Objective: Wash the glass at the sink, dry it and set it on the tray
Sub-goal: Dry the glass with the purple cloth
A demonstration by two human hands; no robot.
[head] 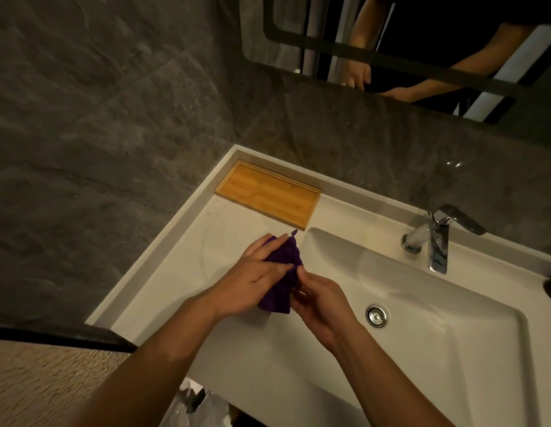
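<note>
1. Over the left side of the vanity top, just beside the basin's left rim, both hands work a purple cloth (282, 272) that is bunched between them.
2. The left hand (252, 278) is curled around the outside of the bundle, fingers wrapped over its far side and thumb lying across the top.
3. The right hand (319, 298) closes on the near right end of the bundle, fingertips pressed into the fabric.
4. The glass cannot be made out; judging by the task and the bulk of the bundle, it is probably wrapped inside the cloth and being dried, but that is a guess.
5. The wooden tray (268, 194) sits in the back left corner of the vanity top, against the wall, with nothing on it.
6. The sink (422, 303) looks to be without standing water and no water shows at the faucet (437, 238), so washing seems finished.
7. To dry well, hold the base firmly with one hand and twist the other hand's cloth around the wall and into the mouth.
8. Keep the work over the flat top rather than the basin, and grip gently, since wet glass slips and thin walls crack under a squeeze.
9. Check the rim and base last before moving toward the tray.
</note>
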